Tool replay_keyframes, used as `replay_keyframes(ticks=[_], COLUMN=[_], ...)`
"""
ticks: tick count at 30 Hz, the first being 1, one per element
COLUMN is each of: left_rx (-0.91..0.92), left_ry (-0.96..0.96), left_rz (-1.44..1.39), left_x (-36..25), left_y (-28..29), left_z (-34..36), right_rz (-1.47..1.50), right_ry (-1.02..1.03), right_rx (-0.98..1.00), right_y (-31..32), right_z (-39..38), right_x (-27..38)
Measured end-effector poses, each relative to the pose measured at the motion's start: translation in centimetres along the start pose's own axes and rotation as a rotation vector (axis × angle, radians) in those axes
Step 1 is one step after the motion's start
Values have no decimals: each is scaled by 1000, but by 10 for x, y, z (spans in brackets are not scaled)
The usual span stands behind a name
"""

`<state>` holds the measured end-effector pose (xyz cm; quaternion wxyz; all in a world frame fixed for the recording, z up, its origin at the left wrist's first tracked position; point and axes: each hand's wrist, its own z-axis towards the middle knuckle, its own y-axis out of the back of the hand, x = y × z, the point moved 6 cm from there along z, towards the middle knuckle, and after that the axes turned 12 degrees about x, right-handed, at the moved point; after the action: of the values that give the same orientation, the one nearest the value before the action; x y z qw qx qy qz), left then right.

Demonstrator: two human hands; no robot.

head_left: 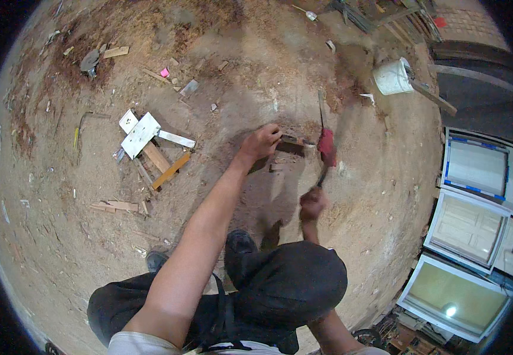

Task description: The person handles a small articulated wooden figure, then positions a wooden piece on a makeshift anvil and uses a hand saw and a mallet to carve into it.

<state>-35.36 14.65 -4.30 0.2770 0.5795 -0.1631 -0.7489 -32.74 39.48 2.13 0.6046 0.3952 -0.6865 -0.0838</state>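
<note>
My left hand is closed around the near end of a short dark piece of wood, held low over the dirt floor. My right hand grips the dark handle of a hatchet with a red head. The head is slightly smeared by motion and is close to the far end of the wood; whether they touch I cannot tell. Just beyond the hatchet lies a thin dark strip. Below the wood, a small scrap rests on the ground in shadow.
To the left lie white boards and an orange-brown wood strip, with split wood pieces nearer. A white bucket stands far right, a plank beside it. Framed window panels line the right side.
</note>
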Motion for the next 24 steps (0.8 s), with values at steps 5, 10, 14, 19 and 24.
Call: replay_keyframes(ticks=[5, 10, 14, 19, 24], left_rx=[78, -74, 18, 30, -61], left_ry=[13, -43, -8, 59, -21], left_rz=[15, -18, -26, -56, -59], left_x=[-4, -22, -13, -37, -25], left_y=[-1, 1, -1, 18, 7], left_z=[20, 13, 21, 25, 20], right_rz=[-367, 247, 488, 605, 656], right_ry=[-99, -523, -567, -664, -703], right_rx=[47, 257, 279, 255, 313], right_y=[-21, -7, -7, -2, -4], right_z=[11, -5, -2, -7, -9], right_x=[-16, -11, 10, 5, 6])
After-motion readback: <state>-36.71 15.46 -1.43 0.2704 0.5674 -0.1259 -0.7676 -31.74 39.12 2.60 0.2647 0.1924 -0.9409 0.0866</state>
